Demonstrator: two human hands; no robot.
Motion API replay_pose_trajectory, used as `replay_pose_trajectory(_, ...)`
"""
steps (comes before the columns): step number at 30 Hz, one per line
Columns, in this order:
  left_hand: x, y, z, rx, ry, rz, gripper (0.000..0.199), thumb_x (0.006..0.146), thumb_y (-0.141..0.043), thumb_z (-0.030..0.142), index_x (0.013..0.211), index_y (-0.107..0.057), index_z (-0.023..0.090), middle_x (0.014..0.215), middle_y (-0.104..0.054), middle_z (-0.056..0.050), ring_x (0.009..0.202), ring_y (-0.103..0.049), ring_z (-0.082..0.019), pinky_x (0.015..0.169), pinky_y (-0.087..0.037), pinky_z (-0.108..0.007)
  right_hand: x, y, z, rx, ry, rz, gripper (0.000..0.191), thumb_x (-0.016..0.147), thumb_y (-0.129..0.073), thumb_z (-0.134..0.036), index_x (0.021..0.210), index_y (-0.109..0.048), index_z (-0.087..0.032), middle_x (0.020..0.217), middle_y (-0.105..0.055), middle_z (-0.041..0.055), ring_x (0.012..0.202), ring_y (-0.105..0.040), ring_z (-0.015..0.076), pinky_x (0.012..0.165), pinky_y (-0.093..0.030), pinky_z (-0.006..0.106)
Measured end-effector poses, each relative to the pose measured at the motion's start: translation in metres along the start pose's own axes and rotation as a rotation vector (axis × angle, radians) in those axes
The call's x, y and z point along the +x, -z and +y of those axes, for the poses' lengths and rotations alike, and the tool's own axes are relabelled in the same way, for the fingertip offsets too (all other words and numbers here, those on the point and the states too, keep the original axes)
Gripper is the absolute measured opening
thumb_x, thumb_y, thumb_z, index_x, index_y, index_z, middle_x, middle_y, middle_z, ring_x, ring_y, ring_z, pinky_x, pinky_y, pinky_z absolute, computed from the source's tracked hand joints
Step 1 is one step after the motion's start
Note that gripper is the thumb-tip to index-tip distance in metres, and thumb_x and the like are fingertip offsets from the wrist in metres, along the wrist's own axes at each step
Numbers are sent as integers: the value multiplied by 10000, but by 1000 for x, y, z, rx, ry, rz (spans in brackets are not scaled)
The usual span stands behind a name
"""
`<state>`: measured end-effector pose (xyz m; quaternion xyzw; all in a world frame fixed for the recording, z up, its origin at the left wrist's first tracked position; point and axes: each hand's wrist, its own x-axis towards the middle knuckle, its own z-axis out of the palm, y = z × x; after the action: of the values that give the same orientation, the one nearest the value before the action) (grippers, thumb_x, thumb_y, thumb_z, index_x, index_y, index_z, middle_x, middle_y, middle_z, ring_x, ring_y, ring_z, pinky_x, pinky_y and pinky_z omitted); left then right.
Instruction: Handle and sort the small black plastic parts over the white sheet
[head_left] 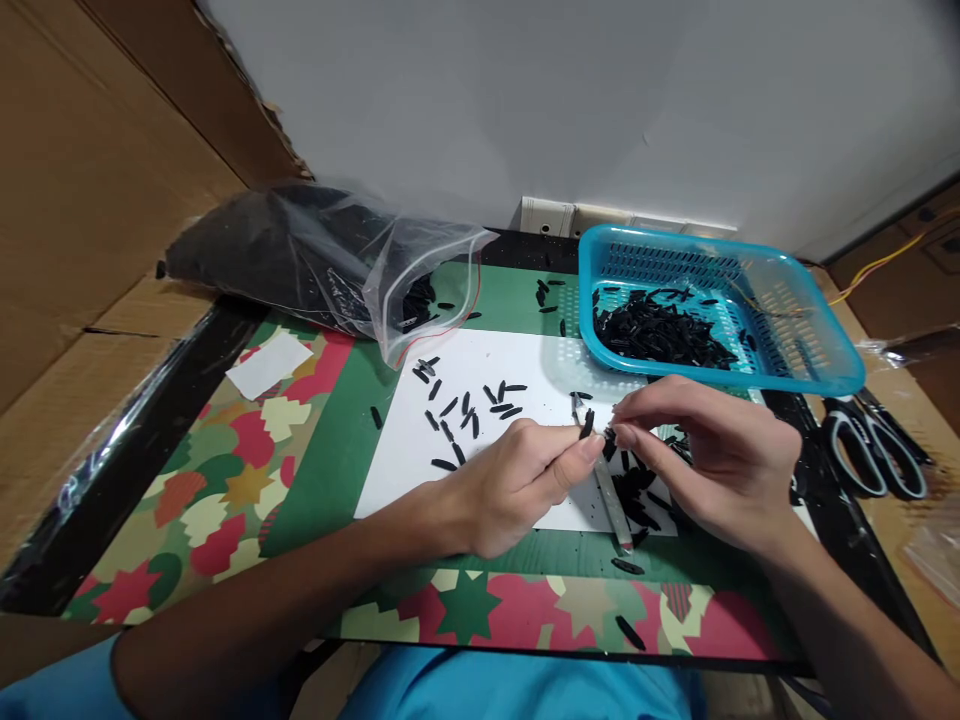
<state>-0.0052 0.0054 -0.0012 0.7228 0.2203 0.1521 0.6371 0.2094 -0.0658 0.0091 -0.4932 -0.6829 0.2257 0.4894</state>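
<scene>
Over a white sheet of paper (517, 350), my left hand (536, 475) pinches a small, long black piece (588, 424) between thumb and forefinger, one end sticking up. Close to its right, my right hand (712, 455) has thumb and forefinger pressed together near the piece; what they grip is too small to make out. A slim pale stick (613, 505), shaped like a pen or knife, lies below the fingers. Beside it is a heap of similar black pieces (637, 500), partly covered by my right hand. More loose black pieces (469, 412) are scattered on the paper's left part.
A blue plastic basket (720, 378) with many black pieces stands at back right. Behind on the left lies a clear zip bag (300, 265) full of black pieces, its mouth open. Black-handled scissors (874, 455) rest at right; a paper scrap (270, 365) lies left.
</scene>
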Motion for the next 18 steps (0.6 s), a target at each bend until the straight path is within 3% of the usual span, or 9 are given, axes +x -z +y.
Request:
replay_pose_trajectory(3, -1, -1, 1, -107, 35, -22, 519, 1119, -380, 547, 732, -444, 207, 609, -447, 38, 549, -407, -99, 538, -337, -267, 5, 11, 4, -145, 31, -164, 104, 995, -697, -136, 1018, -730, -232, 888, -756, 36, 743, -698, 175, 642, -558, 297)
replay_pose_trajectory(6, -1, -3, 3, -244, 70, -49, 495, 1116, -386, 562, 769, -435, 212, 588, -416, 63, 496, -376, -82, 482, -308, -244, 9, 20, 13, -330, 43, -423, 189, 1019, -636, -115, 1109, -737, -247, 1051, -754, 61, 913, -707, 212, 742, -579, 325)
replay_pose_trajectory(8, -1, -4, 3, -318, 80, -49, 485, 1109, -401, 574, 786, -430, 214, 578, -390, 80, 459, -347, -69, 442, -270, -231, 9, 21, 19, -451, 88, -528, 311, 1008, -588, -53, 1161, -743, -275, 1158, -731, 72, 992, -669, 240, 782, -573, 359)
replay_pose_trajectory(12, 0, -7, 2, -386, 48, -69, 485, 1107, -416, 568, 779, -426, 211, 576, -366, 89, 427, -336, -55, 405, -232, -214, 7, 17, 23, -550, 203, -590, 425, 958, -532, 42, 1163, -745, -263, 1216, -700, 90, 952, -590, 246, 751, -545, 375)
replay_pose_trajectory(18, 3, -4, 1, -403, 37, -63, 497, 1101, -444, 559, 751, -425, 206, 573, -362, 89, 414, -338, -47, 391, -252, -201, 4, 7, 21, -660, 330, -586, 328, 964, -479, 55, 1030, -706, -172, 1189, -685, 127, 930, -571, 248, 776, -535, 393)
